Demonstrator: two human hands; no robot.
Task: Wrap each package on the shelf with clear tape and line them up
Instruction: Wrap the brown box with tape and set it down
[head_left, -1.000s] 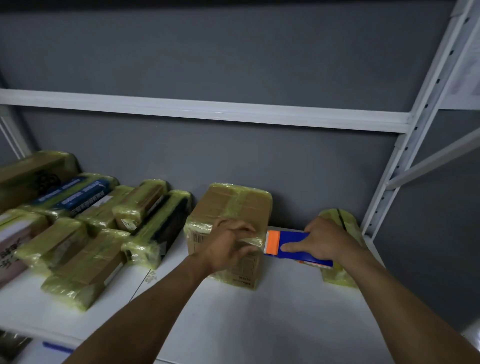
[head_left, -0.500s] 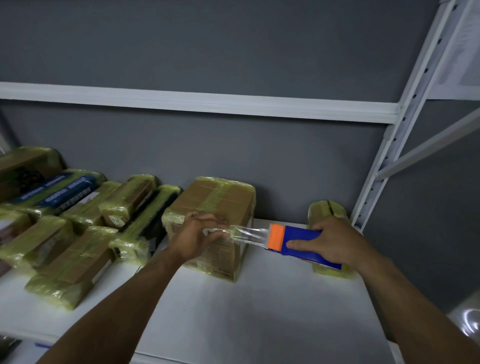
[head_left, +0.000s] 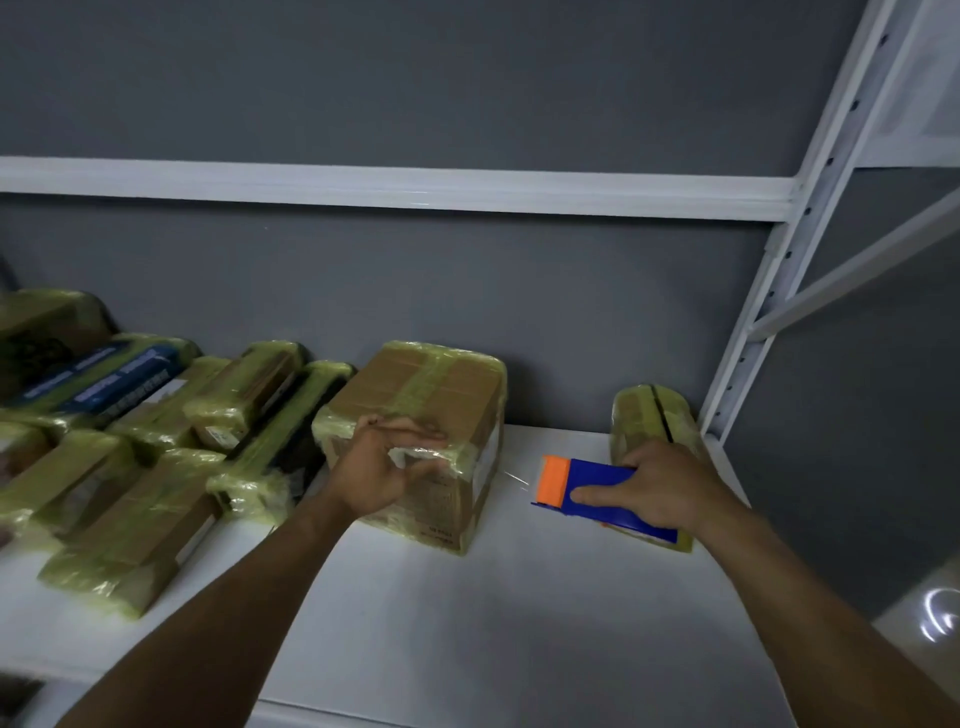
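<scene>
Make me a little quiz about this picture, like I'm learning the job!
1. True or false: the right hand holds the tape dispenser.
2. The left hand pinches clear tape against what? A the big box; B a bottle; C a book.
3. Fill in: the dispenser's front end is coloured ____.
Key: 1 true. 2 A. 3 orange.

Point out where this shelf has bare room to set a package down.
Widest bare patch: the white shelf in front of the cardboard box, to the front edge. A narrower strip runs between that box and the small package, near the tape dispenser. The left is crowded with wrapped packages.
</scene>
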